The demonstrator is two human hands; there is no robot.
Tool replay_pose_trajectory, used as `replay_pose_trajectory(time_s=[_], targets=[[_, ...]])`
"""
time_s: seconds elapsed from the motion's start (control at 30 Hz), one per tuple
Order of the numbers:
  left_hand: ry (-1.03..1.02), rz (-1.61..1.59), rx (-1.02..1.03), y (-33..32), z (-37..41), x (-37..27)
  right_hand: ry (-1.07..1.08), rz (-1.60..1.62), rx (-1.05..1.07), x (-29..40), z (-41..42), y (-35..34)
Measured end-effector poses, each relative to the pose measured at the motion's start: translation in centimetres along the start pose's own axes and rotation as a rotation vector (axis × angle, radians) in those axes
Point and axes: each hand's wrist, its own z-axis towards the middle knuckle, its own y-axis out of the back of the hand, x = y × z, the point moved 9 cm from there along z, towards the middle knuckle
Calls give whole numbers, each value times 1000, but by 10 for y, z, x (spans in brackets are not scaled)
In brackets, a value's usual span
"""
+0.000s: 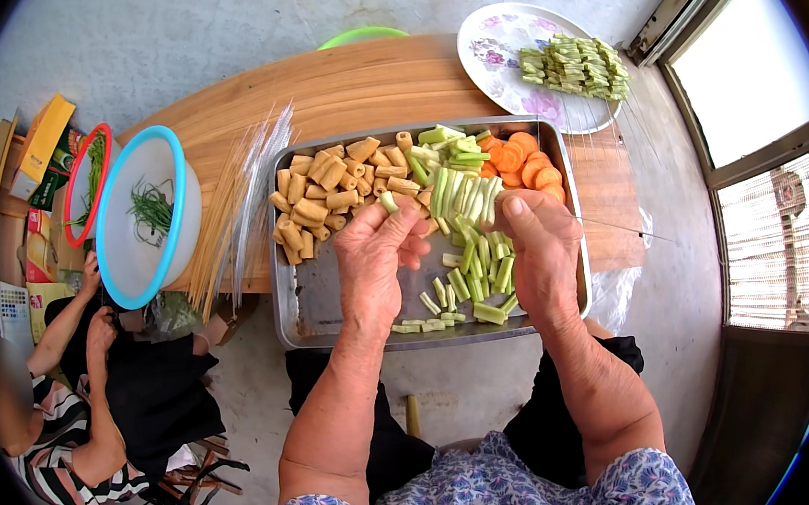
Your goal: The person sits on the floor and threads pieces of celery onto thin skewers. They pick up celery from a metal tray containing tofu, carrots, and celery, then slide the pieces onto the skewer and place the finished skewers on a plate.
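Over a metal tray [320, 321], my right hand [545, 251] grips a metal skewer with a row of green bean pieces [468, 196] threaded on it. One end of the skewer sticks out to the right past my fingers. My left hand [376, 255] pinches a single green bean piece [388, 202] between thumb and finger, to the left of the row. Beneath and around my hands the tray holds brown tubular pieces [326, 176] at the left, pale green cut stalks [441, 135] at the top, carrot slices [523, 159] at the upper right, and loose green bean pieces [481, 267].
Bamboo and metal skewers [244, 194] lie left of the tray on the wooden table [374, 75]. A floral plate [496, 64] at the upper right bears filled skewers [576, 70]. Blue-rimmed [187, 199] and red-rimmed basins [71, 209] stand left, beside a seated person [80, 425].
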Motion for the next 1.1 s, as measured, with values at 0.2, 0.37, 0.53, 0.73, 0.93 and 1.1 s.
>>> replay_pose_trajectory(time_s=[0.2, 0.37, 0.53, 0.73, 0.93, 1.1], targets=[[-47, -168, 58, 4, 6, -1, 145, -4, 36, 11, -1, -6], [-12, -307, 117, -3, 4, -4, 168, -23, 45, 11, -4, -8], [66, -432, 74, 5, 7, 5, 181, 17, 38, 11, -4, -8], [123, -501, 117, -2, 6, 7, 175, -15, 48, 11, -3, -7], [145, -524, 121, 0, 9, 13, 152, -28, 39, 6, -3, -5], [186, -479, 135, -7, 3, 21, 135, -76, 69, 3, -5, -9]])
